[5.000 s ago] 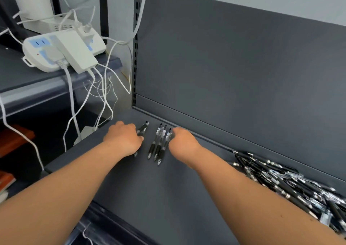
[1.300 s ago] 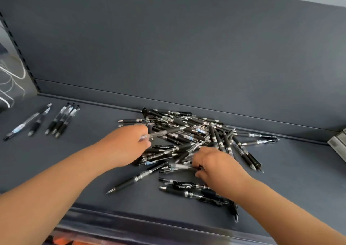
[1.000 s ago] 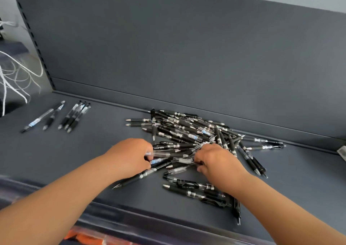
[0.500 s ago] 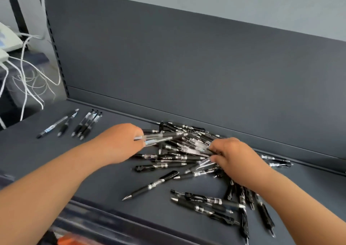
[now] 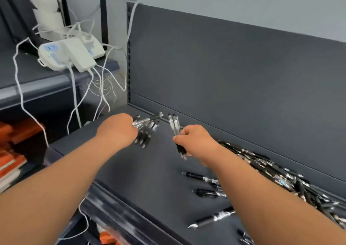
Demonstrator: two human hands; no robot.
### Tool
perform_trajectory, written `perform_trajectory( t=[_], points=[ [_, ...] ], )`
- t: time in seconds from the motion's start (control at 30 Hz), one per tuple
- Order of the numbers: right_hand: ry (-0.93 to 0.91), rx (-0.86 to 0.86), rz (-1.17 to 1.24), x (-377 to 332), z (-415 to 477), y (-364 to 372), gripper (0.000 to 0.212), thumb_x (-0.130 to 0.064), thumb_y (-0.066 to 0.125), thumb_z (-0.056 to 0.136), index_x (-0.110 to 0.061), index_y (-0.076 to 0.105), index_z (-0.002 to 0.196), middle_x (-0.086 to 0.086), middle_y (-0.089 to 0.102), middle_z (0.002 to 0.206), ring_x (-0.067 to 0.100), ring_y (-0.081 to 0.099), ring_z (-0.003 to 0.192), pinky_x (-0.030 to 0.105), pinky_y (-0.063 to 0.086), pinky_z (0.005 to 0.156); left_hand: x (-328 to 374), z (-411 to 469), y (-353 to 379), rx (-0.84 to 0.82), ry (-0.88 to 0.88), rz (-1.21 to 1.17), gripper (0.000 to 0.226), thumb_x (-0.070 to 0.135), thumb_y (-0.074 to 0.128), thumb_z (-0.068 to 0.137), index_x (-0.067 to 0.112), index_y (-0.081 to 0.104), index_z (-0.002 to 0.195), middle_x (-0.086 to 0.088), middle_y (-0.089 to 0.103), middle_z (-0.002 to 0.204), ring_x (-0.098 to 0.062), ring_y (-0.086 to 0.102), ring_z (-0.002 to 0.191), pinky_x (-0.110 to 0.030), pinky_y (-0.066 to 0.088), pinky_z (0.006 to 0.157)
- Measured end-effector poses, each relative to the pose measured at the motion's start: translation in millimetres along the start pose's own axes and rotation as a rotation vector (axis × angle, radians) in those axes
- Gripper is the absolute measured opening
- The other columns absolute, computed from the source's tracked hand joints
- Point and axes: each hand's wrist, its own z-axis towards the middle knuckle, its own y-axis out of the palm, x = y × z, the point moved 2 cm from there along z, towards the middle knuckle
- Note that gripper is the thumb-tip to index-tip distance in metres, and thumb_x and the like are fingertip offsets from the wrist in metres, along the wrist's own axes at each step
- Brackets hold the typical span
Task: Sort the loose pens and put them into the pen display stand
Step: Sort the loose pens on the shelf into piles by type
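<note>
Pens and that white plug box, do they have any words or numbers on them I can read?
Nothing can be read here.
Heap of black plastic pens: pale label bands, too blurred to read.
Clear pens in the right hand and clear-and-black pen in the left hand: blurred too.
White plastic power strip: blue patches, no letters readable.

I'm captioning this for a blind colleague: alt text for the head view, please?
Over a dark shelf, the left hand grips a pen above a small sorted group and the right hand grips a bundle of pens beside it. A loose pile of black pens lies at right; a white power strip sits upper left.
</note>
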Motion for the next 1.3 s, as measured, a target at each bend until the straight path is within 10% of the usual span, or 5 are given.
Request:
perform_trajectory(
  t=[0.33, 0.47, 0.63, 0.8, 1.3],
  points=[
    [0.078, 0.062, -0.002, -6.6, 58.7, 61.0, 0.033, -0.022, 0.064, 0.084, -0.016, 0.037, 0.067, 0.003, 0.043, 0.061, 0.025, 0.044, 0.057, 0.033, 0.042, 0.058, -23.6, 30.2, 34.1, 0.109, 0.04, 0.098, 0.02, 0.029, 0.048, 0.092, 0.016, 0.058, 0.08, 0.002, 0.053, 0.071, -0.022, 0.051, 0.07, -0.029, 0.035, 0.056],
    [-0.018, 0.028, -0.122, -4.6, 53.2, 65.9, 0.021, -0.031, 0.062, 0.088, -0.019, 0.05, 0.101, -0.001, 0.057, 0.09, 0.021, 0.057, 0.085, 0.028, 0.045, 0.074, -29.0, 30.0, 39.9, 0.151, 0.129, 0.203, 0.04, 0.054, 0.052, 0.087, 0.025, 0.065, 0.111, -0.002, 0.056, 0.107, -0.025, 0.046, 0.106, -0.035, 0.038, 0.088],
    [-0.126, -0.039, -0.57, 4.7, 42.6, 68.0, 0.051, -0.043, 0.047, 0.095, -0.02, 0.038, 0.139, 0.0, 0.039, 0.144, 0.027, 0.033, 0.133, 0.041, 0.031, 0.106, -30.4, 31.2, 57.1, -0.131, 0.097, 0.139, 0.073, 0.066, 0.033, 0.089, 0.029, 0.018, 0.15, -0.004, 0.011, 0.158, -0.03, 0.007, 0.144, -0.047, 0.012, 0.115],
    [-0.141, -0.085, -0.782, 16.4, 35.8, 63.0, 0.069, -0.055, 0.032, 0.097, -0.02, 0.009, 0.152, -0.001, 0.007, 0.16, 0.023, 0.002, 0.147, 0.043, 0.005, 0.117, -25.9, 27.9, 62.0, -0.215, 0.118, 0.142, 0.078, 0.067, 0.024, 0.09, 0.026, 0.004, 0.152, -0.003, 0.001, 0.161, -0.026, 0.007, 0.146, -0.049, 0.012, 0.116],
    [-0.044, 0.157, -0.898, 77.8, -16.4, -51.1, 0.066, -0.053, 0.028, 0.098, -0.022, 0.01, 0.152, -0.002, 0.006, 0.16, 0.022, 0.0, 0.147, 0.045, 0.005, 0.119, 97.5, -13.5, 72.6, -0.161, 0.559, 0.148, 0.076, 0.063, 0.023, 0.092, 0.024, -0.005, 0.152, -0.001, -0.011, 0.16, -0.02, -0.011, 0.146, -0.045, -0.002, 0.118]
  ],
)
